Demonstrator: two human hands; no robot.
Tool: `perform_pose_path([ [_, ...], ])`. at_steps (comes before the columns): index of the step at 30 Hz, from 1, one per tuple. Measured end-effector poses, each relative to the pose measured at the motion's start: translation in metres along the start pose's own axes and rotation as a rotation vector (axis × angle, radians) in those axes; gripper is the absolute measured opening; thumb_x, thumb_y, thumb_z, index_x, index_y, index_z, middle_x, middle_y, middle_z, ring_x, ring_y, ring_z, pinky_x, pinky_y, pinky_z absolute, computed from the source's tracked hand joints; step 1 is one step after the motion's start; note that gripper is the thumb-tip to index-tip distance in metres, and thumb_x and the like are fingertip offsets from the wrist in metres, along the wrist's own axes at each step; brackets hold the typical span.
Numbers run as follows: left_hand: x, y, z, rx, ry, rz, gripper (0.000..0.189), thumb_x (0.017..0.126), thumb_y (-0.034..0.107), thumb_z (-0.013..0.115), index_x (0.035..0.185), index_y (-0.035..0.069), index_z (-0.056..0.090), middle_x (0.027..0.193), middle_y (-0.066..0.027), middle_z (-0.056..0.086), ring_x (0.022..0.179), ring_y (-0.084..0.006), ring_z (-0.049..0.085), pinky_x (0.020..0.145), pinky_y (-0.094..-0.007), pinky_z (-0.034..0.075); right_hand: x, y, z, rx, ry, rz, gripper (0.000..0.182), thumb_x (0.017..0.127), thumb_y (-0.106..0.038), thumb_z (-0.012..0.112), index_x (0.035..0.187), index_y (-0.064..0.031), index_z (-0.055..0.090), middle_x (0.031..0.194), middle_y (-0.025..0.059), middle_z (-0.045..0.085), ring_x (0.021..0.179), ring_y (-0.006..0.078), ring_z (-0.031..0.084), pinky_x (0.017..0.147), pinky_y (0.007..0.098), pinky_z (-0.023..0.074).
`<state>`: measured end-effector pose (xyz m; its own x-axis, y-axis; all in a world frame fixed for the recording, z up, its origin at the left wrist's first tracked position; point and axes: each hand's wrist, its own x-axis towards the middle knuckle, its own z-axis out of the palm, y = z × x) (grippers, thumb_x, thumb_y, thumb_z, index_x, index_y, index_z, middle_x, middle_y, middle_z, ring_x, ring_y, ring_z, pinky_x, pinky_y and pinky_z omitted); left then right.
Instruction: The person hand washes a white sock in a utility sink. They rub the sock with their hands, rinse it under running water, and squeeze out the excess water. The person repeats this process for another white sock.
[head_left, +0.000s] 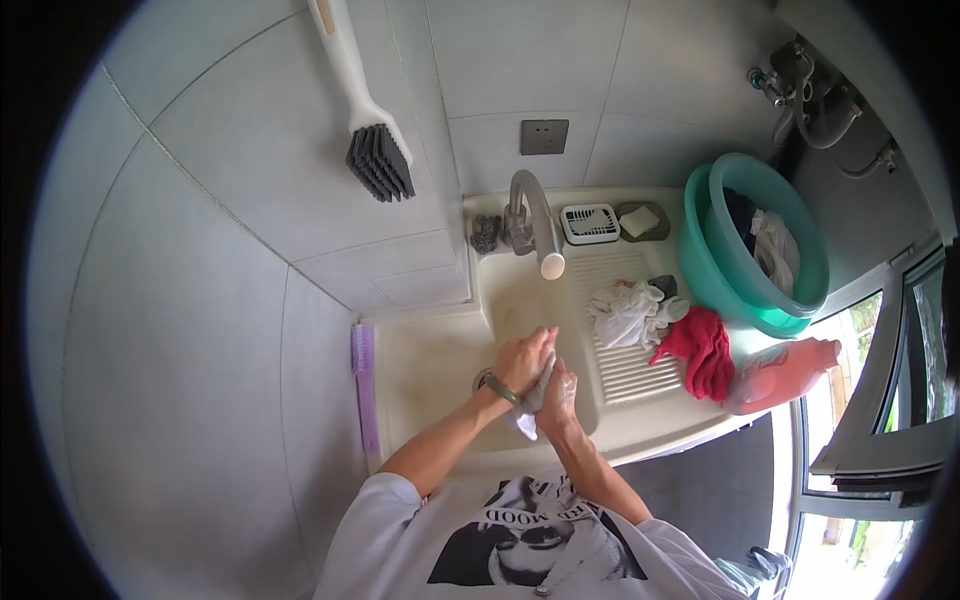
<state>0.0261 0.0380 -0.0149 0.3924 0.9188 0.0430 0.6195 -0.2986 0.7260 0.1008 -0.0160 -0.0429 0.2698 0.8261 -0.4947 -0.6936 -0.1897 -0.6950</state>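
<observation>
Over the basin of a cream laundry sink (431, 375), my left hand (521, 364) and my right hand (559, 394) press together around a wet white cloth (529, 424). Its lower end hangs out below my palms, and the rest is hidden between them. White suds show on my right hand. A green bangle (501, 390) circles my left wrist. The grey gooseneck faucet (536, 225) stands beyond my hands, and no water is seen running from it. The drain (482, 379) lies partly behind my left wrist.
Right of the basin, a ribbed washboard (637, 379) bears white garments (630, 315) and a red cloth (701, 352). Farther right are a pink detergent bottle (780, 379) and stacked green basins (694, 259). Soap (639, 222) sits behind. A purple brush (365, 390) leans left; a white-handled brush (379, 150) hangs above.
</observation>
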Motion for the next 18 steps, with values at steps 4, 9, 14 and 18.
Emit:
perform_pose_path([
  [4, -0.029, 0.044, 0.005, 0.042, 0.476, 0.562, 0.015, 0.087, 0.026, 0.055, 0.091, 0.012, 0.057, 0.074, -0.0164, 0.062, 0.066, -0.0360, 0.061, 0.058, -0.0460, 0.050, 0.026, 0.046, -0.058, 0.497, -0.283, -0.028, 0.035, 0.096, -0.035, 0.035, 0.111, -0.0084, 0.053, 0.093, 0.0071, 0.057, 0.080, 0.0208, 0.052, 0.075, 0.0343, 0.0450],
  [9, 0.027, -0.015, -0.007, -0.037, 0.077, -0.001, 0.029, 0.090, 0.031, 0.052, 0.095, 0.003, 0.054, 0.073, -0.0207, 0.059, 0.072, -0.0389, 0.058, 0.063, -0.0438, 0.046, 0.013, -0.028, -0.004, -0.029, -0.126, 0.076, 0.035, 0.094, -0.031, 0.039, 0.106, -0.0031, 0.057, 0.101, 0.0076, 0.059, 0.094, 0.0181, 0.057, 0.081, 0.0318, 0.0464],
  [14, 0.013, 0.004, -0.020, -0.208, 0.140, 0.240, 0.028, 0.090, 0.025, 0.054, 0.105, 0.002, 0.047, 0.092, -0.0202, 0.058, 0.083, -0.0370, 0.057, 0.072, -0.0421, 0.045, 0.013, -0.050, -0.018, 0.188, -0.454, 0.062, 0.037, 0.094, -0.032, 0.033, 0.106, -0.0023, 0.053, 0.104, 0.0096, 0.059, 0.099, 0.0203, 0.054, 0.091, 0.0340, 0.0399],
  [18, 0.001, 0.009, 0.006, -0.266, 0.138, 0.199, 0.028, 0.087, 0.014, 0.057, 0.107, -0.002, 0.047, 0.097, -0.0225, 0.054, 0.089, -0.0375, 0.054, 0.077, -0.0409, 0.044, 0.012, -0.014, -0.051, -0.230, -0.182, -0.112, 0.041, 0.093, -0.035, 0.038, 0.117, -0.0040, 0.048, 0.110, 0.0094, 0.056, 0.103, 0.0207, 0.053, 0.093, 0.0365, 0.0405],
])
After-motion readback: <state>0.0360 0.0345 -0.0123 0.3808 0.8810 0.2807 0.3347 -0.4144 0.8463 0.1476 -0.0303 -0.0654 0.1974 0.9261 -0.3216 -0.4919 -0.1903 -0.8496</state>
